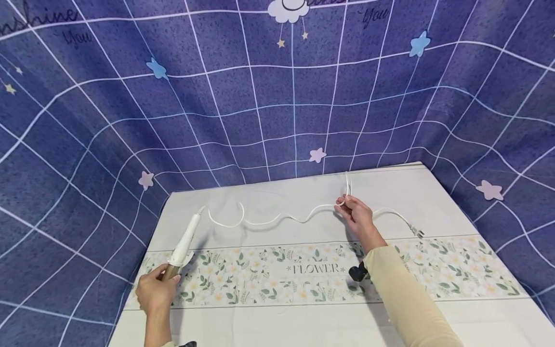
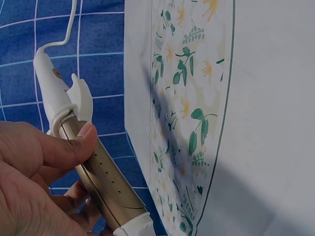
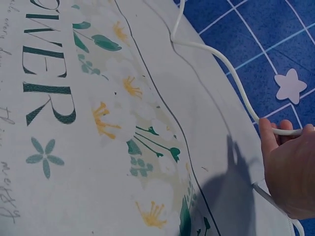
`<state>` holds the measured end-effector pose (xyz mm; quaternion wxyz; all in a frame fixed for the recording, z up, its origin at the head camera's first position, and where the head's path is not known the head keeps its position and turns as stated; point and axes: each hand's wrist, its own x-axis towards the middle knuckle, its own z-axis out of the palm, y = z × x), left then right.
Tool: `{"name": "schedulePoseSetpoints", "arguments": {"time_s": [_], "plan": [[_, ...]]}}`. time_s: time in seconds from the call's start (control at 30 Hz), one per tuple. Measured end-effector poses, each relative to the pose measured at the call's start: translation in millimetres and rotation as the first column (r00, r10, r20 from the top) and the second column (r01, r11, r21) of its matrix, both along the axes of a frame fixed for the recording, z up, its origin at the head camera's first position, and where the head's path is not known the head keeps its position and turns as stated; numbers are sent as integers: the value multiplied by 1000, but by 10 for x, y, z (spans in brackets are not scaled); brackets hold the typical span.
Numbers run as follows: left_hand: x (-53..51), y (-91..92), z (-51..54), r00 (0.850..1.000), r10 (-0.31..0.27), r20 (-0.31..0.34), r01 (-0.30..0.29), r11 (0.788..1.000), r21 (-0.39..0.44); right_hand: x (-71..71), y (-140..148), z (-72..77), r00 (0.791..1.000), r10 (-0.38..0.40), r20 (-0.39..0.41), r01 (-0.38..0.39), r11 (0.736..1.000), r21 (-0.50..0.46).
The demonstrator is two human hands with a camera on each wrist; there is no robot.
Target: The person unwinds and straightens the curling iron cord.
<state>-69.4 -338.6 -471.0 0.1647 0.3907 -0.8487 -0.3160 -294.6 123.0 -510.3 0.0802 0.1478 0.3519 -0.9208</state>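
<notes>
My left hand (image 1: 157, 291) grips a curling iron (image 1: 184, 243) by its gold barrel, thumb on one side and fingers on the other. The iron's white handle points away from me, and its lever shows clearly in the left wrist view, as does the gold barrel (image 2: 106, 172). From the handle's end a wavy white cord (image 1: 269, 222) runs rightward to my right hand (image 1: 357, 214), which pinches it above the table. A loop of cord rises behind these fingers. Beyond the hand, the cord ends in a plug (image 1: 417, 232) at the right. In the right wrist view, the fingertips (image 3: 266, 125) touch the cord.
A white table cover (image 1: 277, 320) carries a floral band (image 1: 260, 277) with the word FLOWER. Blue grid-patterned cloth (image 1: 269, 96) hangs behind and at both sides of the table. A small black object (image 1: 358, 272) is beside the right wrist.
</notes>
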Motion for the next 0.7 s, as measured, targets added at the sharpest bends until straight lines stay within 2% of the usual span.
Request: {"name": "schedulePoseSetpoints", "arguments": {"time_s": [0.1, 0.2, 0.23, 0.27, 0.33, 0.43, 0.47, 0.57, 0.7], "plan": [[-6, -4, 4, 1000, -4, 7, 4, 1000, 3, 11, -4, -3, 1000, 6, 5, -6, 1000, 22], [-14, -3, 9, 1000, -8, 7, 8, 1000, 0, 29, -1, -30, 999, 4, -37, -2, 998, 57], [-14, -1, 8, 1000, -8, 6, 8, 1000, 0, 2, 18, -97, 997, 5, -76, -2, 999, 38], [-14, 1, 7, 1000, -6, 6, 6, 1000, 0, 7, 17, -99, 996, -2, -89, 7, 998, 54], [-17, 4, 6, 1000, -4, 6, 4, 1000, 2, 31, 8, -74, 993, -25, -117, 35, 996, 86], [-21, 3, 7, 1000, -2, 8, 2, 1000, 7, 31, 1, 3, 992, -81, -95, 94, 986, 139], [-21, 0, 7, 1000, 0, 9, 0, 1000, 8, 63, -17, 94, 993, -106, -59, 116, 973, 200], [-20, -5, 11, 1000, 0, 10, 0, 1000, 11, 44, -13, 164, 984, -168, -51, 176, 944, 278], [-20, -11, 10, 1000, -5, 9, 5, 1000, 12, 54, -24, 237, 962, -247, -119, 274, 889, 366]]}}
